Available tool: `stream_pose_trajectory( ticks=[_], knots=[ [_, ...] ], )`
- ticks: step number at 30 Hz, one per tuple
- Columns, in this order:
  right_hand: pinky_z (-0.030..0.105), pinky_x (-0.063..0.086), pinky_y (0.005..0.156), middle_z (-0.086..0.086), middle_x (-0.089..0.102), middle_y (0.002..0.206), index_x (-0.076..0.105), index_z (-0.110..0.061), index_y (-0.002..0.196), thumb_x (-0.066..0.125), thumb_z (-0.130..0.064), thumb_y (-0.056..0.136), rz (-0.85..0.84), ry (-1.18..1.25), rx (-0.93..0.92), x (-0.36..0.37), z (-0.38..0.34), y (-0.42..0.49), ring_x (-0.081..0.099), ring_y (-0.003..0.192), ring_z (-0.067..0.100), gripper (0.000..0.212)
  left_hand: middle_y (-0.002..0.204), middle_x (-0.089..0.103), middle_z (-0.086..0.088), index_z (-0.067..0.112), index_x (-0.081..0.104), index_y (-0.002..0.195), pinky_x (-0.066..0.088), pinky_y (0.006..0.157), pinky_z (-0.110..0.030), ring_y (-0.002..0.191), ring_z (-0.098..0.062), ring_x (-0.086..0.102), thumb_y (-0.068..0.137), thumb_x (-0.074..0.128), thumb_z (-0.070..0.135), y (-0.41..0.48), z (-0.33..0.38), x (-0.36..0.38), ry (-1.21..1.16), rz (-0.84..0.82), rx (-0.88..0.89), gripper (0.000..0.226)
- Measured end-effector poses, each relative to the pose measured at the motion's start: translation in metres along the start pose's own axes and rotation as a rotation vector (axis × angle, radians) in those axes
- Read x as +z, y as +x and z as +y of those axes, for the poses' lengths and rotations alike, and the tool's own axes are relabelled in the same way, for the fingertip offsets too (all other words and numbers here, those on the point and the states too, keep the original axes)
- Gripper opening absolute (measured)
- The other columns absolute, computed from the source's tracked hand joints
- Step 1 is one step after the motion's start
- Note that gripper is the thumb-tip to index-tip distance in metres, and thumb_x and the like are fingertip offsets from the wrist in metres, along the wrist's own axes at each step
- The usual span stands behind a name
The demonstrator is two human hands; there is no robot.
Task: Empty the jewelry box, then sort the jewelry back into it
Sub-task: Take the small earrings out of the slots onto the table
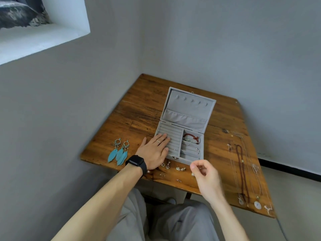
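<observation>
A grey velvet jewelry box (188, 108) lies open on the wooden table (139, 110), lid flat toward the wall. My left hand (154, 151) rests flat on its ring-roll section, fingers spread, holding nothing. A red bracelet (191, 137) and small silver pieces sit in the right compartments. My right hand (204, 173) hovers at the box's front right corner, fingers pinched around a small earring that I can barely see. Two blue feather earrings (119, 152) lie left of the box. Small earrings (173, 167) are scattered in front of it. Several necklaces (243, 171) stretch along the right side.
The table stands in a corner between two grey walls. Its near edge runs just behind my wrists, with my knees below it. A white window ledge (43, 37) is at the upper left.
</observation>
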State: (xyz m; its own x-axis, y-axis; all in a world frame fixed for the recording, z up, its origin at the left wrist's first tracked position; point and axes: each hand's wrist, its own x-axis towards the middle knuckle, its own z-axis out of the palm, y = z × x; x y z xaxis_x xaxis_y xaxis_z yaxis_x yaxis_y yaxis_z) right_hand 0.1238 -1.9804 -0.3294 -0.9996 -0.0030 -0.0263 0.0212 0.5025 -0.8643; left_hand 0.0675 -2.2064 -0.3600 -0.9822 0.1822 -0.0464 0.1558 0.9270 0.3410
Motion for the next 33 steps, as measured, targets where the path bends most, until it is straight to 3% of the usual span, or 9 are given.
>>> stream_pose_trajectory(
  ticks=[3,6,11,15,21,27,33],
  knots=[
    [0.019,0.049,0.077,-0.010,0.069,0.097,0.067,-0.028,0.094,0.067,-0.022,0.093,0.070,0.040,0.028,-0.004,0.030,-0.025,0.063,0.093,0.005,0.007,0.166,0.019,0.006,0.038,0.028,0.155,0.009,0.122,-0.054,0.153,-0.014,0.011,0.106,0.029,0.042,0.003,0.007,-0.011,-0.015,-0.014,0.021,0.049],
    [0.021,0.049,0.080,-0.007,0.068,0.095,0.066,-0.029,0.090,0.068,-0.015,0.092,0.147,0.053,0.026,-0.005,0.053,-0.039,0.061,0.090,0.004,0.014,0.157,0.040,0.003,0.046,0.048,0.141,0.015,0.120,-0.053,0.143,-0.022,0.037,0.103,0.041,0.043,0.012,0.019,-0.029,0.059,-0.028,0.051,0.038],
    [0.008,0.044,0.074,-0.007,0.066,0.095,0.069,-0.024,0.090,0.068,-0.012,0.091,0.216,0.100,0.026,-0.005,0.062,-0.048,0.058,0.086,0.000,0.012,0.147,0.051,0.006,0.039,0.064,0.130,0.045,0.101,-0.039,0.126,-0.021,0.056,0.101,0.052,0.042,0.016,0.038,-0.040,0.204,-0.012,0.116,0.032],
    [0.010,0.046,0.075,-0.010,0.067,0.097,0.069,-0.027,0.093,0.068,-0.018,0.092,0.232,0.156,0.075,-0.007,0.066,-0.043,0.060,0.089,0.001,0.009,0.127,0.065,0.005,0.033,0.070,0.121,0.049,0.092,-0.037,0.111,-0.020,0.063,0.099,0.059,0.036,0.018,0.043,-0.035,0.314,0.054,0.187,0.025],
    [0.009,0.045,0.073,-0.010,0.066,0.096,0.068,-0.027,0.091,0.067,-0.019,0.093,0.217,0.130,0.060,-0.007,0.072,-0.044,0.059,0.086,0.000,0.009,0.111,0.067,0.002,0.026,0.072,0.109,0.049,0.081,-0.034,0.099,-0.021,0.064,0.097,0.062,0.031,0.022,0.054,-0.031,0.330,0.081,0.139,0.017],
    [0.011,0.044,0.073,-0.009,0.063,0.097,0.068,-0.024,0.092,0.066,-0.020,0.093,0.186,0.045,0.010,-0.009,0.071,-0.044,0.059,0.086,0.002,0.005,0.109,0.064,0.000,0.024,0.069,0.097,0.052,0.071,-0.032,0.093,-0.019,0.060,0.093,0.064,0.027,0.025,0.051,-0.034,0.103,-0.025,-0.020,0.008],
    [0.006,0.041,0.071,-0.009,0.060,0.095,0.070,-0.020,0.091,0.067,-0.018,0.093,0.175,-0.063,-0.075,-0.013,0.071,-0.043,0.056,0.083,0.001,0.004,0.116,0.054,0.009,0.027,0.071,0.099,0.046,0.081,-0.026,0.108,-0.008,0.048,0.093,0.065,0.034,-0.027,0.077,-0.022,-0.143,0.213,0.068,0.011]
  ],
)
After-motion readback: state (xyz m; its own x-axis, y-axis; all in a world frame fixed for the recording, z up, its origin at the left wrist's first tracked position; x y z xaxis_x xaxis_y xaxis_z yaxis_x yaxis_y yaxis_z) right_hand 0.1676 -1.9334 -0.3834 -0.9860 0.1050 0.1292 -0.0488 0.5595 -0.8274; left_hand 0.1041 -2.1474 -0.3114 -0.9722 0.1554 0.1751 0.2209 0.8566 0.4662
